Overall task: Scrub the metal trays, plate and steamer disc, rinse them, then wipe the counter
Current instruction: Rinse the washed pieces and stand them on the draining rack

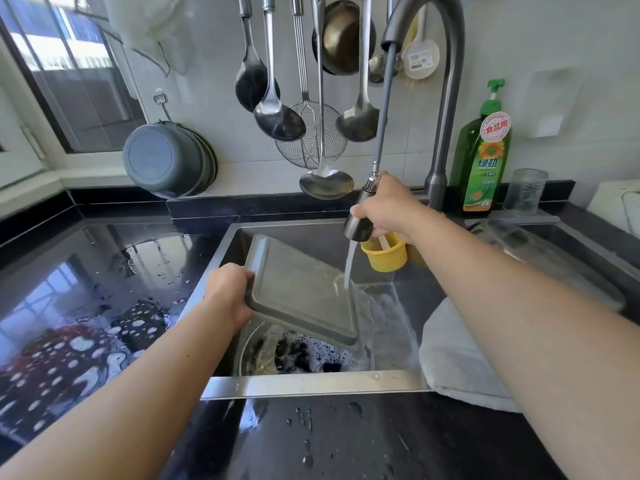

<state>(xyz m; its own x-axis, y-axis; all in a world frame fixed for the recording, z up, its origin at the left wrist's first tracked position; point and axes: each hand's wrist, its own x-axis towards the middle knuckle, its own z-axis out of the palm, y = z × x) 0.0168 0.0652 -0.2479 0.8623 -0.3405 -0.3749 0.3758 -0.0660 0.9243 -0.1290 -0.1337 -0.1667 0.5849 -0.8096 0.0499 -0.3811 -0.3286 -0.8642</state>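
**Rinsing a metal tray under the sprayer**

I am at the rinsing step. My left hand [227,292] holds the metal tray [301,289] by its left edge, with my fingers curled round the rim. The tray is tilted over the sink [311,384], its low corner pointing down to the right.

My right hand [388,209] is wrapped round the pull-out sprayer head [360,220]. Its hose hangs down from the tap [446,98]. The water stream [349,265] falls on the right side of the tray and runs off the low edge.

Under the tray sits a round metal thing full of foam [304,355]. It may be the steamer disc or the plate, but I cannot tell which. A grey cloth [457,362] lies over the right front edge of the sink, on the table [86,306]. The table is black and wet, with soapy blobs on the left. A green dish soap bottle [485,150] stands by the tap.

Next I think I should move the water over the left part of the tray, too. My wet fingers could slip, so I need a firm hold.
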